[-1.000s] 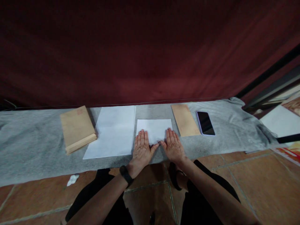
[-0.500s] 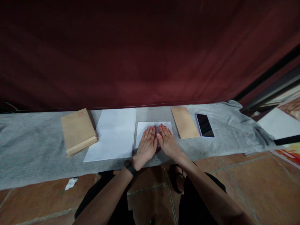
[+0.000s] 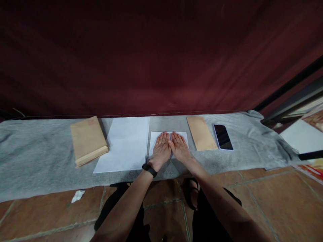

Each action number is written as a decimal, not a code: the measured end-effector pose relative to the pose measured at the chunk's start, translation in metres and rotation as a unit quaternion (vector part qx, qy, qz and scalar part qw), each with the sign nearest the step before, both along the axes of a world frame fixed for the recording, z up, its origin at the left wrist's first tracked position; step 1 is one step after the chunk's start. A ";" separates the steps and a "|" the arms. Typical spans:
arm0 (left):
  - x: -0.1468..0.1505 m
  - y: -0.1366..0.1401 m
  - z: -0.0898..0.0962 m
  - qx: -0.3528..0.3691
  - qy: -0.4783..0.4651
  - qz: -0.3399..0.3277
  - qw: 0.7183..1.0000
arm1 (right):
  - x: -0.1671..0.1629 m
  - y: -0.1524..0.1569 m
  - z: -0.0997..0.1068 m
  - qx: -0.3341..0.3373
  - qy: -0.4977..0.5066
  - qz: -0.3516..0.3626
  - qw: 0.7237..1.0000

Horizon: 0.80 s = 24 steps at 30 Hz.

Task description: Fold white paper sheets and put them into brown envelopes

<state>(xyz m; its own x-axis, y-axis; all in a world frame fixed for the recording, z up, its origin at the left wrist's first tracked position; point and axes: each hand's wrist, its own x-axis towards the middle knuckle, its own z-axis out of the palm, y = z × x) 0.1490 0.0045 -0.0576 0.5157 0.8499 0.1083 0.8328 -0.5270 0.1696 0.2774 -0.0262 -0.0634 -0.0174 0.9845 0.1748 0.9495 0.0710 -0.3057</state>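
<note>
In the head view, the left hand [image 3: 162, 148] and the right hand [image 3: 180, 148] lay palm down, side by side, on a small white sheet [image 3: 153, 137], fingers [image 3: 163, 138] stretched out flat. The sheet rested on the cloth-covered bench [image 3: 37, 151], between larger white paper [image 3: 124, 144] on its left and a single brown envelope [image 3: 202, 133] on its right. Farther left lay a stack of brown envelopes [image 3: 88, 137]; just right of the single envelope lay a phone [image 3: 223, 137].
</note>
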 end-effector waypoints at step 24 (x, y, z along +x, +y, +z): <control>-0.022 -0.015 0.010 0.033 0.003 0.143 0.989 | 0.016 -0.037 -0.011 0.097 -0.074 -0.124 0.985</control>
